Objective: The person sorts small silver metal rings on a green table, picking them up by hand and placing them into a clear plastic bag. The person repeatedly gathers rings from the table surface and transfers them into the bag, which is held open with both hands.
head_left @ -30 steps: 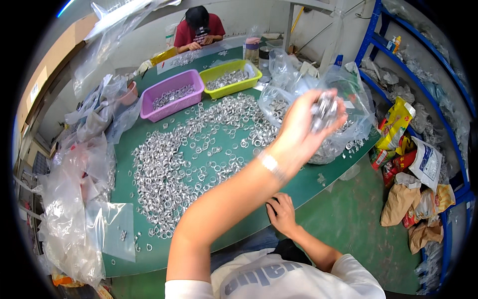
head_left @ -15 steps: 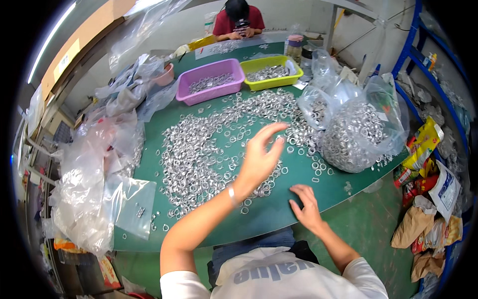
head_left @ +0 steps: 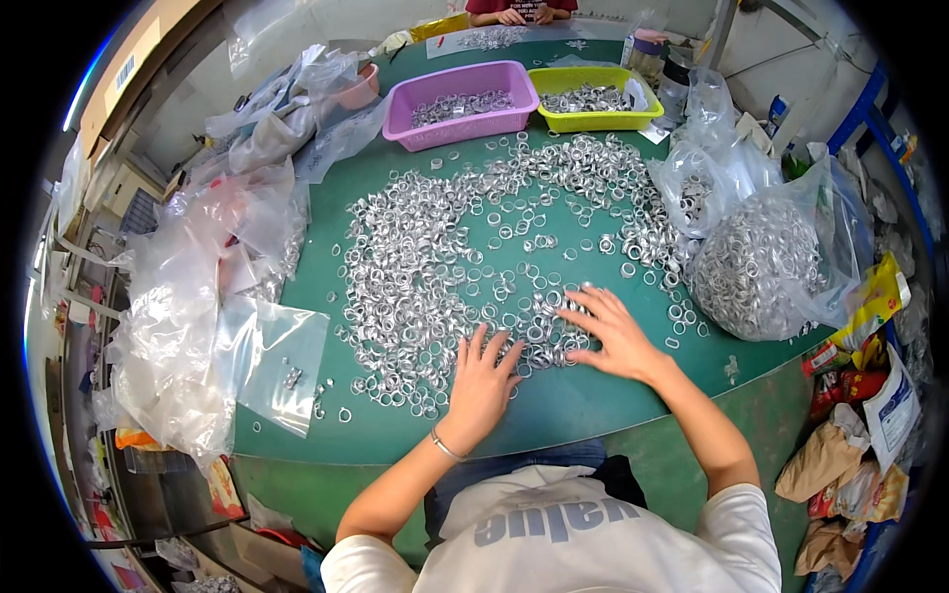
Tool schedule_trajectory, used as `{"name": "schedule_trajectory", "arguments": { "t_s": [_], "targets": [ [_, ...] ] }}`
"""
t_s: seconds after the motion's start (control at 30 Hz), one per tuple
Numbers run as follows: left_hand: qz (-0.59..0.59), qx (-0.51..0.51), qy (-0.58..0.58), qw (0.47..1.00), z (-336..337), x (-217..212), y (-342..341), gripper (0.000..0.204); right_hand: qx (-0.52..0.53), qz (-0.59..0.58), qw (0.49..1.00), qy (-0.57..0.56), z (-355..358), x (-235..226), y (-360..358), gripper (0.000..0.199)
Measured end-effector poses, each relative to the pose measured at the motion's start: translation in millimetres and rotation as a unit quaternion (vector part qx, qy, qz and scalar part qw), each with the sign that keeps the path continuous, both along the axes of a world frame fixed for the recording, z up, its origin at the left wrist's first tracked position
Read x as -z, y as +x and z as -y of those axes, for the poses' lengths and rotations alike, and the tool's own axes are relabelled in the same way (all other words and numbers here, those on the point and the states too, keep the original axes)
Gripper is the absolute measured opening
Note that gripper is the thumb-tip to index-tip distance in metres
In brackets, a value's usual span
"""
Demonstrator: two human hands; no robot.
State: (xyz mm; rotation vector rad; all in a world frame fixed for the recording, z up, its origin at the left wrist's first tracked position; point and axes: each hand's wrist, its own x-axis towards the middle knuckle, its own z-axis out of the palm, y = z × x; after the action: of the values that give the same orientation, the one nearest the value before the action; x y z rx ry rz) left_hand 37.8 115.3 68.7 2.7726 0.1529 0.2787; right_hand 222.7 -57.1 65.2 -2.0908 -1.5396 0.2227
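Note:
Several small silver metal rings point(head_left: 465, 247) lie spread across a green table point(head_left: 563, 405). My left hand point(head_left: 481, 383) rests flat on the near edge of the pile, fingers apart, a thin bracelet on its wrist. My right hand point(head_left: 608, 331) also lies flat on the rings, fingers spread, a little to the right. Neither hand holds anything.
A purple basket point(head_left: 465, 91) and a yellow-green basket point(head_left: 591, 99) of rings stand at the back. Clear plastic bags of rings point(head_left: 771, 257) sit at the right, crumpled empty bags point(head_left: 198, 296) at the left. Another person's hands point(head_left: 524, 15) work at the far end.
My left hand came down from mid-air onto the ring pile. My right hand moved from the table's front edge up onto the rings. The view tipped further down toward the table.

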Motion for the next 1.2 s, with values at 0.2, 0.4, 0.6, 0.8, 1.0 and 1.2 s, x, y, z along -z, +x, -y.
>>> {"name": "schedule_trajectory", "arguments": {
  "t_s": [0.2,0.4,0.6,0.8,1.0,1.2],
  "targets": [
    [0.069,-0.02,-0.123,0.99,28.6,-23.3,-10.5,0.044,0.006,-0.035,0.998,0.049,20.9,-10.4,-2.4,0.064],
    [-0.224,0.115,-0.75,0.612,99.0,5.2,-22.9,0.03,-0.054,0.021,0.998,-0.009,-0.4,-8.1,5.6,0.06],
    [-0.344,0.004,-0.909,0.234,109.8,58.2,-32.8,0.054,0.009,0.011,1.0,0.01,41.8,-5.0,-23.5,0.053],
    [-0.266,-0.002,-0.956,0.123,120.8,59.4,-26.6,0.058,0.104,-0.013,0.994,0.025,63.1,-1.0,-64.1,0.051],
    [-0.23,0.008,-0.96,0.16,129.4,74.9,-29.4,0.061,0.157,-0.005,0.986,0.05,66.7,2.4,-94.5,0.048],
    [-0.187,0.0,-0.98,0.073,120.7,85.2,-26.8,0.057,0.154,0.016,0.986,0.055,66.6,6.7,-105.8,0.043]
  ]
}}
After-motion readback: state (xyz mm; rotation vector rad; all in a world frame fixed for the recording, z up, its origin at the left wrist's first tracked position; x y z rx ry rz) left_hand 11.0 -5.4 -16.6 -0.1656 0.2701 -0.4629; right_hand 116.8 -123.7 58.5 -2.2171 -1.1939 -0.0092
